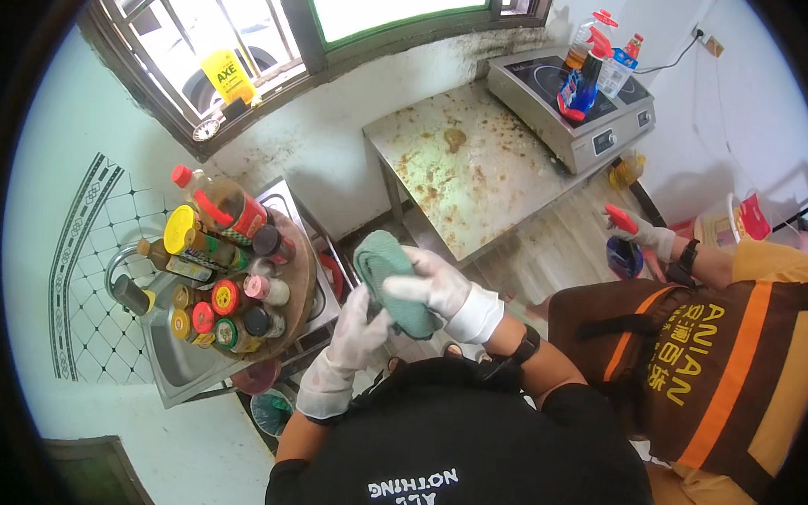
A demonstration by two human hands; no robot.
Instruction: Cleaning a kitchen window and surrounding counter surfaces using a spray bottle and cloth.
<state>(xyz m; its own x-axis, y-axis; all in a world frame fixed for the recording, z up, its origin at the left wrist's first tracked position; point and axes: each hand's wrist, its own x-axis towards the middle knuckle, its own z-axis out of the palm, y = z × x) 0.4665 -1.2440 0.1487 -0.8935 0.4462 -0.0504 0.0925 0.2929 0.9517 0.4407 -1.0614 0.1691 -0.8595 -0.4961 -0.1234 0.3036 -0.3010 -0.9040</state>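
Both my hands wear white gloves and hold a folded green cloth [384, 252] in front of my chest. My left hand [359, 331] grips its lower left edge. Fingers of my right hand [433, 287] lie across the cloth's upper side and right edge. Beyond the cloth stands a metal table [440, 180], its top marked with brown, rust-like stains. To the left, a round wooden board [300, 269] rests over the sink unit and carries several jars and bottles, among them a large red-capped bottle [229, 206].
A double induction cooker [581, 145] sits at the table's far right, bearing a spray bottle [587, 78] and other containers. At right a co-worker in a brown apron [640, 367] holds a red-topped blue bottle [623, 253]. A yellow detergent bottle [228, 76] stands on the windowsill.
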